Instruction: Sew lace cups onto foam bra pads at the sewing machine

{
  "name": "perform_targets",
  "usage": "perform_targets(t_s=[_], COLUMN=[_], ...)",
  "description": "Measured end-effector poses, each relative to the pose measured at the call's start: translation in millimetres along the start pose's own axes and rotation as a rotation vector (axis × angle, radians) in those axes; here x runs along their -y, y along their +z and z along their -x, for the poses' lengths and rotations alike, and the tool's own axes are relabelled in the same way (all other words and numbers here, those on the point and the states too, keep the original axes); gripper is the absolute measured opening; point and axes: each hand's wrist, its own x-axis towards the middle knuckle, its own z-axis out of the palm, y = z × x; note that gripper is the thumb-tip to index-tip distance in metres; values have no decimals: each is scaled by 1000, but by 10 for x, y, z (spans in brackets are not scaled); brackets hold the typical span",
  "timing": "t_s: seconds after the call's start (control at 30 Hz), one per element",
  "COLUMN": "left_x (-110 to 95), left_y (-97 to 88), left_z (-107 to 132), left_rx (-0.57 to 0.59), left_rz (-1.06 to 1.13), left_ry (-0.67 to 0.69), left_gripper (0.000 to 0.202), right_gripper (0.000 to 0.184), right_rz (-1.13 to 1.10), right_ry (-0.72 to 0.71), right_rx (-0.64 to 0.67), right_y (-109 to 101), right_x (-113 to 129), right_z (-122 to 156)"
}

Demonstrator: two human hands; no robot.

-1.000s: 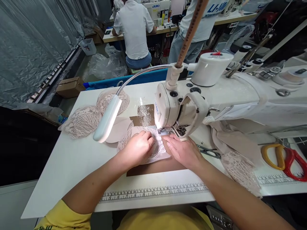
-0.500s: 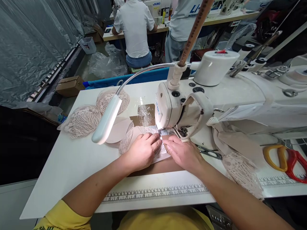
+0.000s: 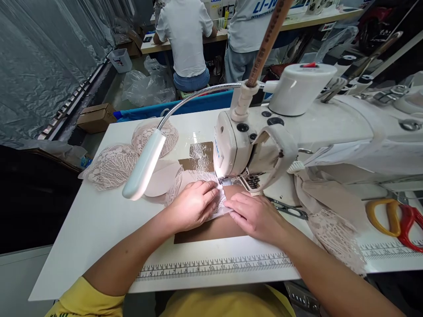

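Note:
A piece of pale pink lace fabric (image 3: 220,203) lies under the needle end of a white sewing machine (image 3: 228,145). Flat on top of this lace, just left of the needle, rests my left hand (image 3: 194,204), fingers stretched forward and pressing down. My right hand (image 3: 257,215) is at the lace's right edge, its thumb and forefinger closed on that edge in front of the presser foot. Brown board (image 3: 211,231) shows beneath both hands. The exact stitch line at the needle is too small to make out.
Two lace cups (image 3: 114,165) lie at the left of the white table (image 3: 82,237). A lamp (image 3: 144,165) on a bendable neck hangs before them. At right are more lace pieces (image 3: 333,229), scissors (image 3: 385,215) and dark thread snips (image 3: 291,210). Two people sit or stand beyond.
My right hand has drawn back from the presser foot, toward me. My left hand has shifted slightly left, still on the lace. The view has tilted a little.

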Motion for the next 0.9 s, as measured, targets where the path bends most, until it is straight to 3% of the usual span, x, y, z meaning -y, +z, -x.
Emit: perform_targets(t_s=[0.17,0.4,0.9], left_x=[-26,-39,0], left_y=[-2,59,105], left_z=[-4,-7,-36], left_rx=[17,28,-10], left_rz=[11,-42,-123], left_ry=[16,-1,50], left_gripper=[36,39,40], right_gripper=[25,24,25], right_rz=[67,32,74], right_ry=[-41,-75,-1], right_rx=[-108,-104,-137], right_y=[62,71,102], right_x=[16,58,89], right_z=[-8,12,-40])
